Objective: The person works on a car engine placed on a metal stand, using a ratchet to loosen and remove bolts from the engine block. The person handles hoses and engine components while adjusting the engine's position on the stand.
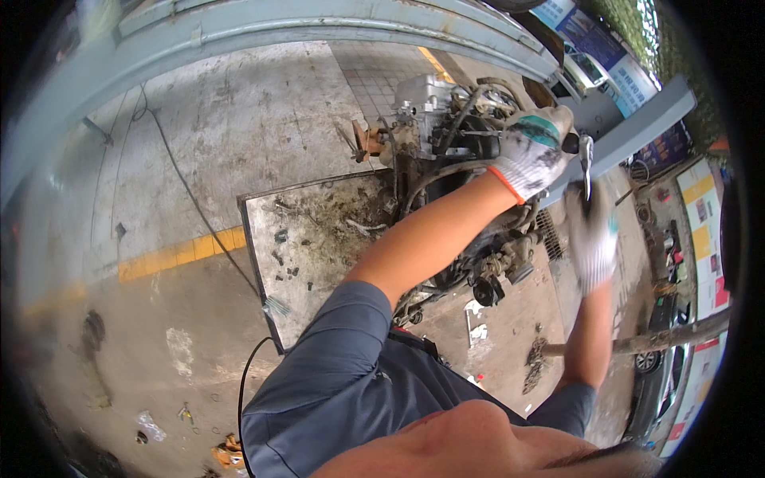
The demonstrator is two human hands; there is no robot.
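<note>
A metal ratchet wrench (pixel 586 163) stands out beyond the far right side of a greasy engine (pixel 424 95). My right hand (pixel 594 235), in a white knit glove and smeared by motion, closes on the lower end of its handle. Close to the wrench's head, my left hand (pixel 534 151) is closed, in a white glove with a green patch and orange cuff. A dark round piece shows at its fingers, its kind unclear. My left forearm crosses over the engine and hides part of it. Hoses and metal parts cover the engine's visible side.
The engine stands by a dirty metal-topped table (pixel 319 215) with small dark bits on it. A blue-grey steel beam (pixel 637 131) runs behind my hands. A black cable (pixel 179 171) crosses the floor at left. A pole (pixel 645 341) and parked car (pixel 661 382) are at right.
</note>
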